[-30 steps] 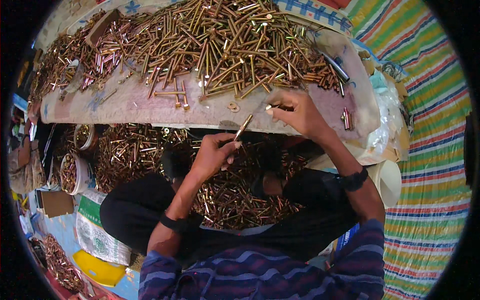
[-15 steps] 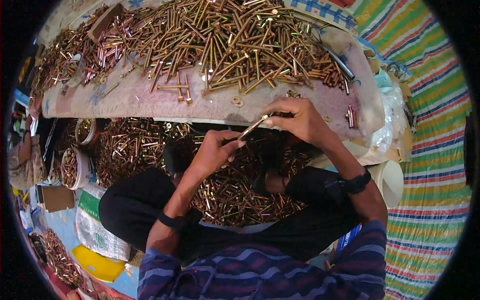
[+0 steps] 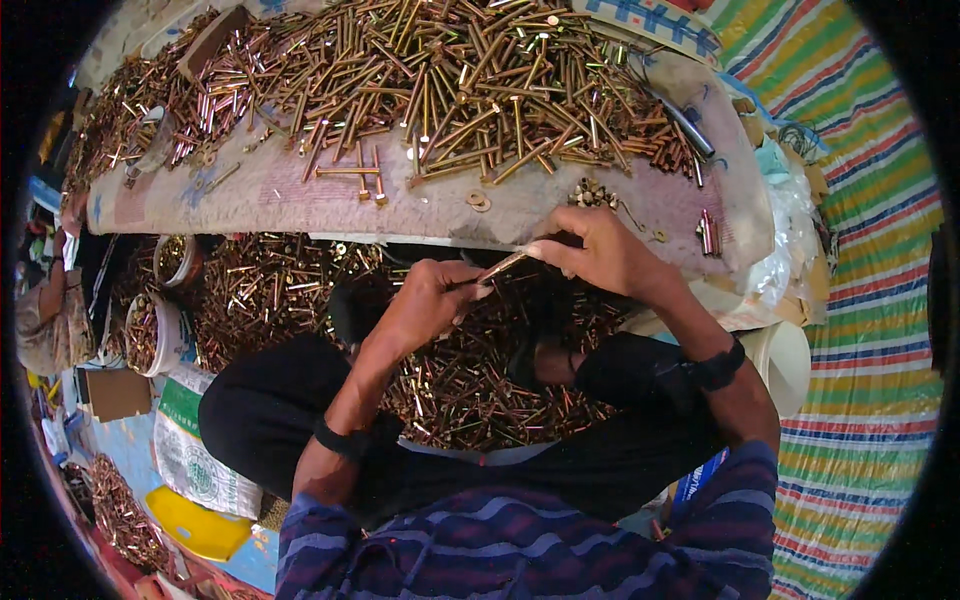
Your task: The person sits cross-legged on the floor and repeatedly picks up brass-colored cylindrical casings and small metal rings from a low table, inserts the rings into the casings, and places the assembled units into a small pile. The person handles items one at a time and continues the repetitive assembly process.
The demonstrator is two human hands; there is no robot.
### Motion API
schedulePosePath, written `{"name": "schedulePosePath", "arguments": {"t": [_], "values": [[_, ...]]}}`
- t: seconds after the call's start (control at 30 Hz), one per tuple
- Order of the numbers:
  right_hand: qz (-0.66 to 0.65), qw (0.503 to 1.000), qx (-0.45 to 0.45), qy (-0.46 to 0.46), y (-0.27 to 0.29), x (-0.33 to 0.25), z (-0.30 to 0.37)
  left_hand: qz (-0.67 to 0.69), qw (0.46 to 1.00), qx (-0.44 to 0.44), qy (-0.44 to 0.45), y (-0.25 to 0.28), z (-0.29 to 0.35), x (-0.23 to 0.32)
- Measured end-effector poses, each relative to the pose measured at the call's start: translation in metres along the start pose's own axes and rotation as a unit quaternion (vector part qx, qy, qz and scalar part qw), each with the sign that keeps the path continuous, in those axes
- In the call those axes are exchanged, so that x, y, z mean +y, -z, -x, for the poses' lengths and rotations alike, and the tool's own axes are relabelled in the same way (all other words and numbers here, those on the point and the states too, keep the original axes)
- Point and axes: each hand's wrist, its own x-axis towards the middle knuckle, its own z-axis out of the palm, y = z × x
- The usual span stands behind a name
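Between my two hands is a long golden bolt (image 3: 504,267), slanting up to the right. My left hand (image 3: 428,305) pinches its lower end between thumb and fingers. My right hand (image 3: 598,250) is closed over the upper end, with thumb and forefinger pressed together there; whether a nut sits under those fingertips is hidden. Just beyond my right hand lies a small heap of nuts (image 3: 590,193) on the cloth-covered work surface (image 3: 380,218). A couple of flat washers (image 3: 478,201) rest on the cloth to its left.
A big pile of bolts (image 3: 490,100) covers the far part of the surface, with a metal tube (image 3: 686,130) at its right. More bolts (image 3: 465,390) heap below, between my legs. Filled tubs (image 3: 170,338) stand at left, a white bucket (image 3: 785,368) at right.
My right hand has shifted slightly right and closed further over the bolt's upper end, hiding the bright tip. The heap of nuts shows more fully. My left hand keeps its pinch.
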Motion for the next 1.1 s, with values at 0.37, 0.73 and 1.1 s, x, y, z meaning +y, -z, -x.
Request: {"name": "schedulePosePath", "arguments": {"t": [0.37, 0.73, 1.1], "values": [[-0.086, 0.996, -0.016, -0.012, -0.007, 0.010, 0.003, -0.018, 1.000, -0.024, -0.002, 0.001, -0.003, -0.008], [-0.045, 0.997, -0.014, 0.061, -0.002, 0.006, 0.005, 0.033, 0.995, -0.072, 0.062, 0.006, 0.000, -0.002], [-0.033, 0.995, -0.090, -0.039, -0.002, -0.006, 0.006, 0.004, 0.996, -0.086, 0.039, 0.010, 0.001, -0.003]]}}
